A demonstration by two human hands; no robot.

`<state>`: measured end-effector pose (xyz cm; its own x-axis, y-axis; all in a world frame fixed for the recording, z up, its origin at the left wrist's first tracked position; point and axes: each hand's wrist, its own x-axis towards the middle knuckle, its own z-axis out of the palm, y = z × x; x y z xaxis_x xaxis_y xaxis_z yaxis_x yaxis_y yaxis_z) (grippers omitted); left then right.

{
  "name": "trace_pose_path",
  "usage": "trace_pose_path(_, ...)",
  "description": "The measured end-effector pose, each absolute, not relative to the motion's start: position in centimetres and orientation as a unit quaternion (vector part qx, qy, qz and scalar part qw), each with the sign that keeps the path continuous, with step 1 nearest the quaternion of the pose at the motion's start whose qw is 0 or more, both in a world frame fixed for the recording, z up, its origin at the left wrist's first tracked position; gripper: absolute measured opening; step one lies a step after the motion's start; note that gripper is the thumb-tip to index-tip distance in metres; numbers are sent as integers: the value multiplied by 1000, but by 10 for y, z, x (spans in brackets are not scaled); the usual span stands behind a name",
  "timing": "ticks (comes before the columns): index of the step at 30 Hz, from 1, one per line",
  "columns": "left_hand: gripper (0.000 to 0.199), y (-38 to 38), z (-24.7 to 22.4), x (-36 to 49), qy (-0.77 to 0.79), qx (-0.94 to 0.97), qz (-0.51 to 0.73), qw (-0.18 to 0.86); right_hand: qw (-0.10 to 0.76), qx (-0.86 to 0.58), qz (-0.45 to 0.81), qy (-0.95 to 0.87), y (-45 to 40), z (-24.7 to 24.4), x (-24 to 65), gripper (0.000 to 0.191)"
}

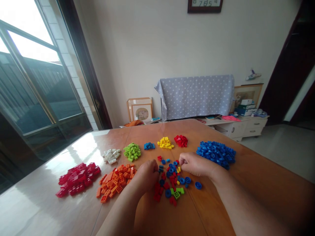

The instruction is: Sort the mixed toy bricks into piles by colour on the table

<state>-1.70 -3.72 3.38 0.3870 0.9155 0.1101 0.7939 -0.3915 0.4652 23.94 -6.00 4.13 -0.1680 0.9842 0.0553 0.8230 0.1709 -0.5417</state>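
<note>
A mixed group of toy bricks (174, 179) lies between my hands, with red, blue, lime and yellow pieces in it. My left hand (148, 174) is closed at the left edge of this group, beside the orange brick pile (118, 180). Across from it, my right hand (193, 164) has its fingers curled together over the right edge, close to a small yellow brick (178, 169). Whatever either hand may hold is hidden by the fingers. A blue round piece (198, 185) sits apart at the right.
Sorted piles ring the wooden table (206, 213): dark red (77, 178), white (112, 155), lime (132, 151), teal-blue (149, 146), yellow (165, 142), red (181, 141) and a large blue pile (216, 153). Behind stands a low white cabinet (246, 127).
</note>
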Motion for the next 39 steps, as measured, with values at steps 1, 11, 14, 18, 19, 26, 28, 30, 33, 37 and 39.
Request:
trace_pose_path(1,16,-37,35,-17,536,801,190,188,215,-615,212,-728,-60,42,239,11)
trace_pose_path(11,26,-49,52,-1,399,540,424,607,439,-477,502,-572,-68,59,198,21)
trace_pose_path(14,24,-51,53,2,359,459,441,683,456,-463,503,-570,-73,63,184,27)
trace_pose_path(18,15,-52,56,5,332,380,437,745,473,-478,465,-576,-76,65,178,31)
trace_pose_path(19,13,-52,56,5,329,365,437,754,480,-478,458,-575,-76,65,178,32)
trace_pose_path(26,7,-52,59,7,313,287,452,784,512,-449,457,-572,-74,63,176,32)
trace_pose_path(28,8,-53,60,8,300,267,459,792,521,-441,454,-573,-73,61,174,30)
trace_pose_path(30,9,-54,60,8,290,254,464,798,529,-437,449,-573,-73,59,173,28)
trace_pose_path(33,9,-55,59,9,283,257,462,800,538,-438,432,-577,-72,57,172,25)
trace_pose_path(37,11,-56,57,9,284,314,445,789,546,-444,407,-583,-74,61,173,25)
trace_pose_path(39,16,-57,55,9,285,370,439,767,548,-448,404,-580,-75,64,174,26)
